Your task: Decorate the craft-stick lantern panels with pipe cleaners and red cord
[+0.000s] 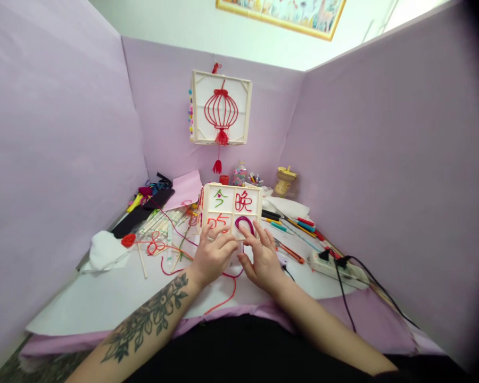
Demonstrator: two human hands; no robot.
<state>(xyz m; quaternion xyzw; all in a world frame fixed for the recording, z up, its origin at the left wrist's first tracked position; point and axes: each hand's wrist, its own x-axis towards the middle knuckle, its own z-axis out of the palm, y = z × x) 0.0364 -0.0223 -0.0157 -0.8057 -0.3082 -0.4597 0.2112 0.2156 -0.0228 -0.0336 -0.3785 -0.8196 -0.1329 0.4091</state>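
Observation:
A pale-framed box lantern (233,213) stands in front of me, its white face split into four panes. Yarn characters, green (219,199), red (243,201) and orange (217,223), fill three panes. In the lower right pane lies a loop of purple yarn (238,219). My left hand (213,258) rests over the lower edge and the orange character, fingers bent but apart; its thumb is partly hidden. With fingers spread, my right hand (265,261) touches the pane at the purple loop. Its thumb stands apart from the fingers.
Another box lantern (221,109) with a red tassel hangs ahead. Loose yarn (155,244), sticks and a white cloth (106,251) lie left. Pens (278,226), an orange cutter (291,252) and a power strip (337,267) with black cables are right. Lilac walls enclose three sides.

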